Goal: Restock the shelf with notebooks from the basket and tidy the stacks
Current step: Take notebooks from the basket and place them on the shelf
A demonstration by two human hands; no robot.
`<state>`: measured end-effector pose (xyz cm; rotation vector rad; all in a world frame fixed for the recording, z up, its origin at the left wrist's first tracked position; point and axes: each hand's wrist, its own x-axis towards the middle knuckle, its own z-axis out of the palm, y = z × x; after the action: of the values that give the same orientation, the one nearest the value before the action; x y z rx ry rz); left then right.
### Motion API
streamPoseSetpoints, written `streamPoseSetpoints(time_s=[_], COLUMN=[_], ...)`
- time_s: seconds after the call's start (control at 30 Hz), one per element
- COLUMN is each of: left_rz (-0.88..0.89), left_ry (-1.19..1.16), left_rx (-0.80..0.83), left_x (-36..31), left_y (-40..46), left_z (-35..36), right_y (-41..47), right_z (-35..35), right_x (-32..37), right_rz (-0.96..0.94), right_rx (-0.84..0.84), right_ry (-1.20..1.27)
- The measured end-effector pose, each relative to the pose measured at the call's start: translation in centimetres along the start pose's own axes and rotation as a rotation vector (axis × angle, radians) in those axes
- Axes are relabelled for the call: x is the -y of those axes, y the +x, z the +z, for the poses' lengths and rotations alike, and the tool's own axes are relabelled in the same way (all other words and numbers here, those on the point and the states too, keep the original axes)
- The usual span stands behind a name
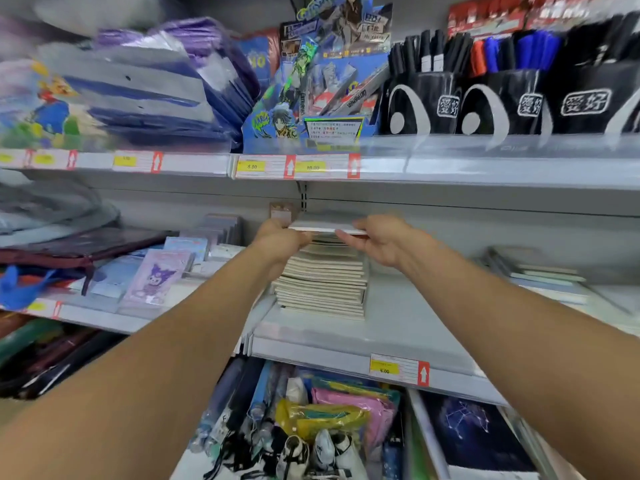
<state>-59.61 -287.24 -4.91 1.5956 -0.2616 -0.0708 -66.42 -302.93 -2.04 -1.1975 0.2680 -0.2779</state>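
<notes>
Both of our hands reach out over the shelf edge, the left hand [280, 237] and the right hand [379, 239] each pinching an end of a thin notebook [327, 227] held flat between them. We judge the two-sided hold keeps it level so it can land square on top. Directly beneath our hands sits the stack of notebooks [323, 282], pale page edges facing us, its upper layers skewed back from the lower ones, so tidying is not yet done. The held notebook hovers just above the stack's top; whether it touches is unclear. The stack rests on the grey shelf [408, 317] below and beyond our wrists. No basket is in view.
</notes>
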Motion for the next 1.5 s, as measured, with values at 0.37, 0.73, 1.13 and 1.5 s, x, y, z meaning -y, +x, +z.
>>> streamPoseSetpoints(time_s=[0.37, 0.73, 1.13, 1.5], left_rz=[-0.042, -0.117, -1.057, -0.417], left_ry=[0.012, 0.347, 0.467, 0.766], left_rx=[-0.065, -0.124, 0.089, -0.238], left_x=[1.2, 36.9, 47.5, 35.8], left_y=[7.4, -24.3, -31.2, -26.0], left_z=[0.8, 0.2, -2.3, -9.3], right_y=[6.3, -16.8, -21.3, -16.6], right_z=[-1.4, -17.6, -18.9, -13.3], right_x=[-1.3, -44.9, -52.5, -54.6], right_rz=[-0.229, 0.31, 1.035, 0.979], right_rx=[-0.2, -0.233, -0.132, -0.245], right_ry=[-0.841, -0.818, -0.39, -0.272])
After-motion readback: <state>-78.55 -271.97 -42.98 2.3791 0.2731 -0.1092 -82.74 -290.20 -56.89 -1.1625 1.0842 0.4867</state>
